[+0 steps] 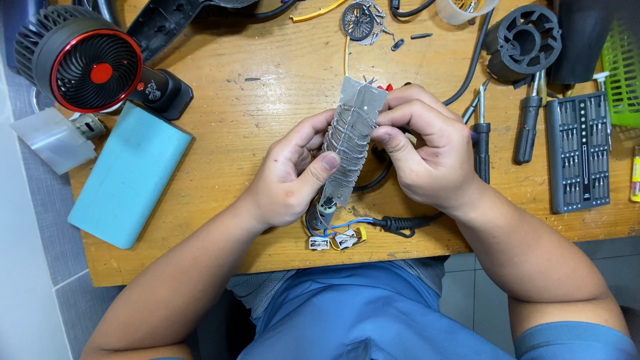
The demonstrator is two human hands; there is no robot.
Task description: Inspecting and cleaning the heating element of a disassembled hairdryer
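Two hands on one flat grey mica heating element wound with thin coiled wire (350,143), held upright above the middle of the wooden desk (267,133): left hand (290,177) curled round its lower left edge with the thumb pressed across the coils, right hand (427,153) pinching its upper right edge between closed fingertips, both shut on it. Likely trouble from here: too hard a squeeze and a brittle sheet cracked or a coil turn bent onto its neighbour; a careless tug and the blue and yellow leads with two small white connectors (333,239) torn from the lower end. By count: one black hair dryer with red-ringed rear grille (93,67) at far left, one pale blue rectangular block (130,177) beside it, one black round plastic housing (527,40) at upper right, one grey case of screwdriver bits (579,152), one dark-handled screwdriver (528,127), one green plastic basket (623,73) at the right edge, loose screws near the top edge too small to count.
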